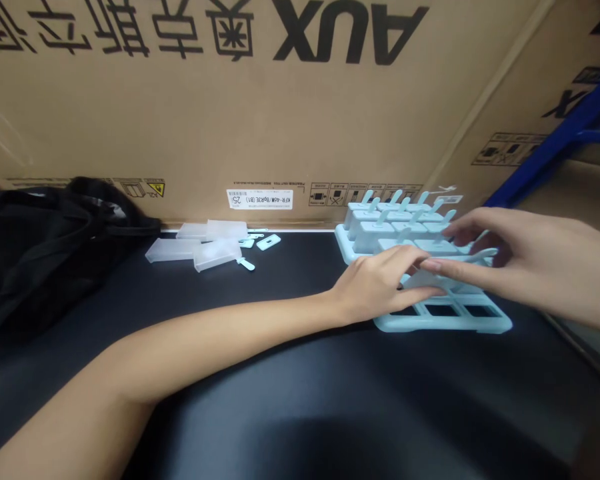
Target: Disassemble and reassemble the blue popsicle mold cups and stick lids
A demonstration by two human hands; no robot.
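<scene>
A light blue popsicle mold rack [443, 325] lies on the dark surface at the right, with several capped popsicle molds [375, 235] upright in its back rows and their stick handles pointing up. Its front row shows bare square slots. Over the near part of the rack, my left hand [380, 283] pinches a popsicle mold [427, 279] from the left side, thumb below and index finger on top. My right hand [515, 257] reaches in from the right and grips around the same mold, thumb on the near side, fingers behind. The fingers partly hide this mold.
Several translucent mold cups [220, 253] lie on the surface left of centre, beside loose blue stick lids [269, 242]. A black cloth bag [45, 253] sits at the left. Large cardboard boxes [230, 120] wall off the back. A blue metal bar [545, 153] slants at the right.
</scene>
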